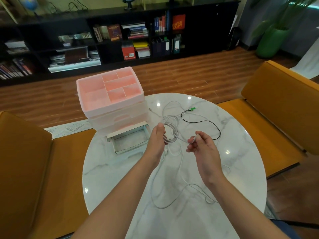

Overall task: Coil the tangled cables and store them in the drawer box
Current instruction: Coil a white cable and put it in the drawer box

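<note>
My left hand (156,140) grips a small coil of white cable (171,133) above the round marble table (172,221). My right hand (202,149) pinches the same cable near its plug end, just right of the coil. Loose white cable (165,192) trails down from the coil and loops over the table toward me. A thin black cable (216,125) with a green connector (191,109) lies beyond my hands, tangled with more white cable. The white drawer box (114,107) stands at the table's far left, and its bottom drawer (128,140) is pulled out.
The box's top is a tray with several pinkish compartments (110,85). Orange upholstered seats (276,107) flank the table on both sides. A dark bookshelf (120,37) lines the far wall across a wooden floor, and a green planter (271,40) stands at the right.
</note>
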Tool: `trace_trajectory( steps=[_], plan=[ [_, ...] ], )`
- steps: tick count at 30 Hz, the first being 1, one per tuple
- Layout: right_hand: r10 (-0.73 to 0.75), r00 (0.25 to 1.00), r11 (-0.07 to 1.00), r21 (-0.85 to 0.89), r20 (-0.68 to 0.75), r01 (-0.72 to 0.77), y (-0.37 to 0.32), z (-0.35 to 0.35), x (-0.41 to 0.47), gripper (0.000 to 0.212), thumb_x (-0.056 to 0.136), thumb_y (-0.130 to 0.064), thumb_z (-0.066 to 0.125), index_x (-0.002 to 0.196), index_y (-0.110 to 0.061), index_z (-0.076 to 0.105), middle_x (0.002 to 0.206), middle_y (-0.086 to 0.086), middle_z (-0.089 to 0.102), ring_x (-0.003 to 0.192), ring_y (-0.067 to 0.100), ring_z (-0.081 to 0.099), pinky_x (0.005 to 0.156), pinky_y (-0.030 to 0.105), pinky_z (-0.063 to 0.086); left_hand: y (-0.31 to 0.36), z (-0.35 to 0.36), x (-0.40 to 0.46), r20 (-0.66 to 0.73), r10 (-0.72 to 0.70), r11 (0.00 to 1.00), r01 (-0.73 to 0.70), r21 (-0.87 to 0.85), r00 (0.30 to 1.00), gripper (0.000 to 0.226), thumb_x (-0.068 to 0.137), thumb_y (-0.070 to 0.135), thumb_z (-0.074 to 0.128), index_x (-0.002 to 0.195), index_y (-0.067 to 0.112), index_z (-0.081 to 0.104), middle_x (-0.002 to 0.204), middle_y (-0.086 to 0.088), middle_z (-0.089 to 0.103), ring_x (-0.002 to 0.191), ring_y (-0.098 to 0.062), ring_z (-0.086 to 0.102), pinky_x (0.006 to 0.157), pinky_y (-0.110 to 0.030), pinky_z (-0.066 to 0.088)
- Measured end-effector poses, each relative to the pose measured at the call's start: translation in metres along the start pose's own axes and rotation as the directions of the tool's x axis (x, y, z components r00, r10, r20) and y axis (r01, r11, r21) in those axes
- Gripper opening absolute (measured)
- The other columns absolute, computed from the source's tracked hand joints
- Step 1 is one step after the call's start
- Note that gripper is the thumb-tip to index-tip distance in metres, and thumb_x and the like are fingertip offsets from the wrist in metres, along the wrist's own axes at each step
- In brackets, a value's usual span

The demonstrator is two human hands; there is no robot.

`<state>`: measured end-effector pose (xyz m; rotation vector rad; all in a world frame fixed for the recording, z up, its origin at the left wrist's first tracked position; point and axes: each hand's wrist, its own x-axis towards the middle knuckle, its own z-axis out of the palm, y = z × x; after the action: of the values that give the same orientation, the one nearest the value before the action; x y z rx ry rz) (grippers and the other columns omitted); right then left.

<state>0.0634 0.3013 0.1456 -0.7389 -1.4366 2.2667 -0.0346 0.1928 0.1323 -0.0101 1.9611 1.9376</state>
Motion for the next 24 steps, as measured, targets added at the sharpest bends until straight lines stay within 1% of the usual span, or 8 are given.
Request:
trace_trajectory(
  steps=[2, 4, 7, 12, 15, 17, 21, 24],
  plan=[
    [0.051, 0.998, 0.999, -0.007, 0.037, -0.051, -0.004, -0.001, 0.001, 0.019, 0.1, -0.006, 0.042, 0.104, -0.01, 0.06, 0.071, 0.005, 0.056, 0.061, 0.018, 0.049, 0.062, 0.03, 0.044, 0.0, 0.002, -0.002, -0.012, 0.028, 0.999, -0.027, 0.044, 1.0, 0.036, 0.104, 0.046, 0.029, 0.08, 0.022, 0.043, 0.074, 0.002, 0.038, 0.069, -0.013, 0.037, 0.078, -0.033, 0.039],
    [0.066, 0.996, 0.975, -0.216, 0.053, -0.053, -0.007, 0.0, 0.004, 0.015, 0.096, -0.014, 0.052, 0.096, -0.01, 0.066, 0.066, 0.003, 0.05, 0.06, 0.018, 0.043, 0.059, 0.029, 0.04, 0.0, 0.004, -0.004, 0.012, 0.076, 0.99, -0.077, 0.114, 0.997, 0.036, 0.104, 0.045, 0.029, 0.083, 0.02, 0.044, 0.076, 0.003, 0.039, 0.069, -0.012, 0.038, 0.072, -0.026, 0.037],
    [0.035, 0.999, 0.8, -0.599, 0.039, -0.004, -0.011, 0.001, 0.01, 0.02, 0.076, -0.037, 0.08, 0.084, -0.019, 0.075, 0.059, -0.002, 0.048, 0.053, 0.011, 0.043, 0.055, 0.022, 0.037, 0.002, 0.007, -0.008, 0.066, 0.164, 0.956, -0.175, 0.233, 0.984, 0.034, 0.105, 0.042, 0.026, 0.092, 0.018, 0.047, 0.082, 0.006, 0.043, 0.073, -0.007, 0.043, 0.069, -0.02, 0.037],
    [0.016, 1.0, 0.587, -0.81, 0.022, 0.008, -0.014, 0.001, 0.015, 0.014, 0.071, -0.04, 0.084, 0.072, -0.027, 0.078, 0.065, -0.008, 0.069, 0.062, 0.011, 0.06, 0.06, 0.029, 0.047, -0.004, 0.01, -0.01, 0.068, 0.192, 0.948, -0.203, 0.247, 0.979, 0.032, 0.105, 0.04, 0.027, 0.088, 0.021, 0.047, 0.085, 0.006, 0.044, 0.077, -0.009, 0.044, 0.073, -0.021, 0.037],
    [-0.091, 0.991, 0.542, -0.83, 0.099, 0.133, -0.012, 0.0, 0.017, 0.016, 0.069, -0.044, 0.084, 0.071, -0.03, 0.076, 0.08, -0.008, 0.056, 0.078, 0.011, 0.055, 0.078, 0.033, 0.045, 0.0, 0.007, -0.012, 0.068, 0.144, 0.967, -0.155, 0.2, 0.987, 0.032, 0.105, 0.041, 0.028, 0.086, 0.023, 0.046, 0.078, 0.007, 0.042, 0.071, -0.006, 0.042, 0.066, -0.013, 0.037],
    [-0.146, 0.974, 0.511, -0.83, 0.173, 0.223, -0.013, 0.002, 0.013, 0.014, 0.07, -0.046, 0.082, 0.069, -0.035, 0.073, 0.085, -0.009, 0.05, 0.088, 0.008, 0.05, 0.089, 0.029, 0.03, 0.002, 0.005, -0.011, 0.084, 0.117, 0.973, -0.131, 0.19, 0.99, 0.032, 0.105, 0.041, 0.028, 0.086, 0.022, 0.046, 0.077, 0.007, 0.041, 0.069, -0.006, 0.04, 0.063, -0.011, 0.037],
    [-0.182, 0.916, 0.385, -0.831, 0.359, 0.402, -0.015, 0.007, 0.005, 0.012, 0.077, -0.05, 0.073, 0.075, -0.04, 0.066, 0.09, -0.014, 0.051, 0.094, 0.003, 0.046, 0.084, 0.026, 0.018, -0.001, 0.008, -0.011, 0.146, 0.093, 0.973, -0.121, 0.197, 0.985, 0.034, 0.104, 0.045, 0.027, 0.087, 0.023, 0.046, 0.079, 0.007, 0.039, 0.071, -0.008, 0.039, 0.068, -0.021, 0.035],
    [-0.087, 0.899, 0.44, -0.793, 0.429, 0.421, -0.017, 0.002, 0.005, 0.012, 0.079, -0.049, 0.073, 0.074, -0.041, 0.065, 0.089, -0.014, 0.056, 0.096, 0.001, 0.045, 0.088, 0.03, 0.023, -0.005, 0.002, -0.005, 0.133, 0.057, 0.992, -0.072, 0.106, 0.989, 0.043, 0.1, 0.055, 0.032, 0.093, 0.017, 0.05, 0.083, 0.002, 0.046, 0.078, -0.012, 0.044, 0.077, -0.03, 0.044]
  ],
)
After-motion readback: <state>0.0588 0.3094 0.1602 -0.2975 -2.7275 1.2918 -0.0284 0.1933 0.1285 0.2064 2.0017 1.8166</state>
